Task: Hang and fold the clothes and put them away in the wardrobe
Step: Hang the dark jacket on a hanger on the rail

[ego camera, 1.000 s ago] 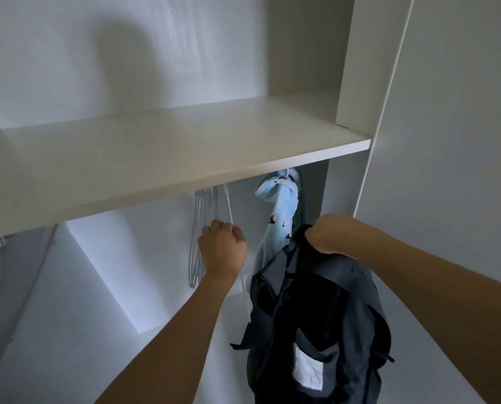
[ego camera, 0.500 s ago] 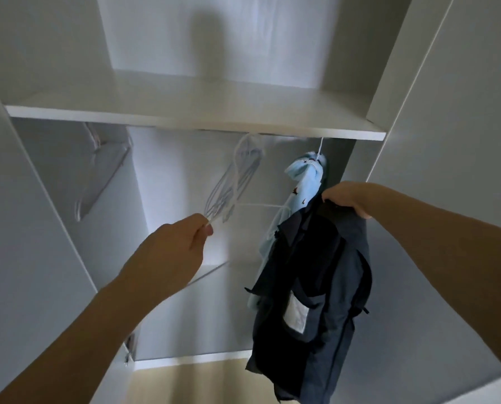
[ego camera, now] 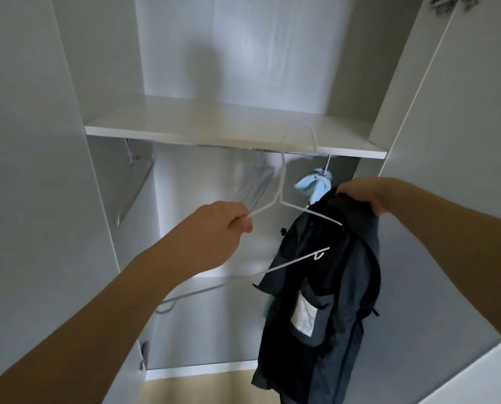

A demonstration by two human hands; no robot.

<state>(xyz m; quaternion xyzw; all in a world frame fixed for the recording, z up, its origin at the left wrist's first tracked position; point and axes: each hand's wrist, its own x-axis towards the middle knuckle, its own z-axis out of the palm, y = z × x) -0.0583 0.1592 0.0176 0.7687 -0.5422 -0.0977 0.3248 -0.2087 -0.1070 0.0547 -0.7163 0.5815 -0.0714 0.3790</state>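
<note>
Here, left hand (ego camera: 214, 228) gripping white hanger (ego camera: 284, 182), right hand (ego camera: 363, 196) clutching dark jacket (ego camera: 331, 287), white label (ego camera: 303, 317) unreadable.

There is only one view, from a camera on the person's head. It faces forward and a little upward into the open wardrobe (ego camera: 68, 170), standing close; its shelf (ego camera: 214, 135) crosses the middle of the frame, both forearms enter from below

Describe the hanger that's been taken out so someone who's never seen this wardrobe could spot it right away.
Start at the white wardrobe shelf. In front of it, the left hand grips a thin white wire hanger by one shoulder, beside the dark jacket held by the right hand. Unlike the spare hangers on the rail, it hangs from nothing.
</note>
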